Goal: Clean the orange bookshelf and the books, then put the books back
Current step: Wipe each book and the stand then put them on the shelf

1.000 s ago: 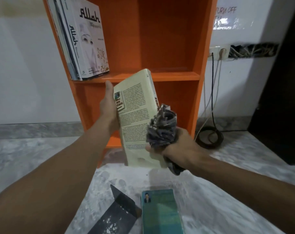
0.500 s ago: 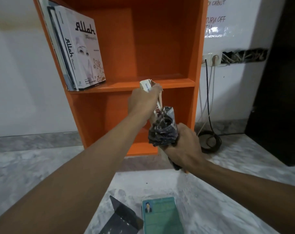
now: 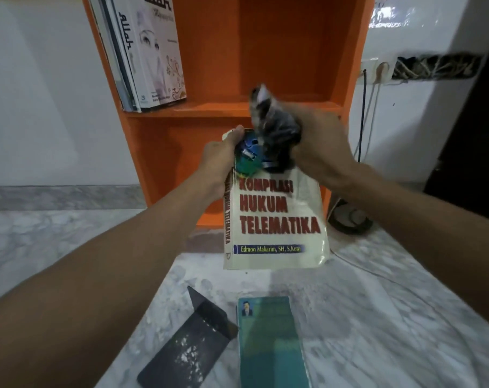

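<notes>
My left hand (image 3: 221, 161) grips a thick cream book (image 3: 277, 219) by its top spine corner, front cover with red title facing me, held in front of the orange bookshelf (image 3: 265, 51). My right hand (image 3: 319, 147) is closed on a crumpled dark cloth (image 3: 274, 133) pressed against the top of that cover. Several white books (image 3: 151, 51) lean at the left of the upper shelf. A teal book (image 3: 271, 343) lies flat on the marble floor below.
A dark folded bookend (image 3: 190, 340) dusted with white specks lies on the floor left of the teal book. A coiled black cable (image 3: 349, 217) sits right of the shelf under a wall socket (image 3: 377, 71). A dark door stands at far right.
The cream book has been turned from its back cover, through edge-on, to its front cover facing me. My right hand with the cloth has moved up to the cover's top.
</notes>
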The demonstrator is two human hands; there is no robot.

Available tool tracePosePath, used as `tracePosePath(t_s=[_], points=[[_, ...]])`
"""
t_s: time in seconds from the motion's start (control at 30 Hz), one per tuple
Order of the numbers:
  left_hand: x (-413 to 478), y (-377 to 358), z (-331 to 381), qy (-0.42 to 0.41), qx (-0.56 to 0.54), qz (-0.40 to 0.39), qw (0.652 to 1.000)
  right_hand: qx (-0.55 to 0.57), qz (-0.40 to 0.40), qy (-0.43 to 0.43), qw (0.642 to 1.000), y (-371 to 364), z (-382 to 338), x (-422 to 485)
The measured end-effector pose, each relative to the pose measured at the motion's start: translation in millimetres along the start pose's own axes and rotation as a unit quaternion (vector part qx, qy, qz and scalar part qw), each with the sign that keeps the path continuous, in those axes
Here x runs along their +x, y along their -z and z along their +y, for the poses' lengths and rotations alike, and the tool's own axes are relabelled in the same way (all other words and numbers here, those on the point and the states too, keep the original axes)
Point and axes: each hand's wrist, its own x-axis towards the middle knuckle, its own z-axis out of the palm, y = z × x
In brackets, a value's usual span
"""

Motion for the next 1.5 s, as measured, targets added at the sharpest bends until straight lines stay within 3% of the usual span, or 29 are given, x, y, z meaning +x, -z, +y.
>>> tracePosePath(t_s=[0.07, 0.13, 0.2, 0.27, 0.33, 0.4, 0.47, 0.5, 0.63, 0.7, 0.8, 0.87, 0.93, 1.0, 1.1, 1.2, 1.3, 1.37, 1.4, 1.5], points=[[0, 5, 2, -0.011, -0.009, 0.018, 1.0, -0.063, -0.105, 0.026, 0.992, -24, -7, -44], [1, 14, 3, -0.015, -0.036, 0.045, 0.998, -0.078, -0.161, 0.135, 0.975, -36, -16, -107], [5, 25, 3, -0.027, -0.047, 0.058, 0.997, -0.049, -0.294, 0.237, 0.925, -32, -15, -144], [7, 35, 2, -0.039, -0.034, 0.064, 0.997, -0.009, -0.367, 0.222, 0.903, -17, -10, -144], [6, 39, 0, -0.046, -0.026, 0.062, 0.997, 0.043, -0.299, 0.145, 0.942, 0, -13, -120], [5, 39, -2, -0.054, -0.017, 0.056, 0.997, 0.077, -0.138, 0.103, 0.982, 16, -16, -77], [4, 35, -2, -0.062, -0.014, 0.049, 0.997, 0.047, -0.004, 0.101, 0.994, 22, -17, -26], [3, 33, -1, -0.067, -0.02, 0.042, 0.997, 0.015, 0.026, 0.099, 0.995, 18, -18, -4], [2, 29, 8, -0.102, -0.029, 0.048, 0.993, -0.049, -0.087, 0.056, 0.993, -31, -7, -29], [3, 34, 11, -0.114, -0.046, 0.058, 0.991, -0.043, -0.18, 0.115, 0.976, -52, 3, -94], [7, 47, 10, -0.12, -0.032, 0.061, 0.99, -0.032, -0.339, 0.252, 0.906, -43, 14, -151], [9, 51, 5, -0.116, -0.023, 0.058, 0.991, -0.013, -0.314, 0.288, 0.904, -23, 11, -145], [9, 50, 0, -0.108, -0.027, 0.059, 0.992, 0.028, -0.19, 0.278, 0.941, 0, -3, -113], [8, 45, -2, -0.111, -0.018, 0.041, 0.993, 0.054, -0.038, 0.21, 0.976, 14, -14, -64], [9, 34, 1, -0.114, -0.029, 0.003, 0.993, 0.014, 0.034, 0.088, 0.995, 1, -22, 4], [8, 25, 9, -0.113, -0.048, 0.01, 0.992, -0.013, -0.056, 0.035, 0.998, -38, -28, -11], [13, 31, 9, -0.118, -0.057, 0.051, 0.99, -0.009, -0.163, 0.15, 0.975, -62, -38, -97], [17, 38, 7, -0.124, -0.083, 0.052, 0.987, -0.022, -0.264, 0.248, 0.932, -70, -38, -147], [18, 40, 6, -0.127, -0.084, 0.046, 0.987, -0.026, -0.338, 0.259, 0.905, -75, -34, -163], [23, 42, -2, -0.111, -0.078, 0.048, 0.99, -0.003, -0.499, 0.127, 0.857, -87, -23, -179]])
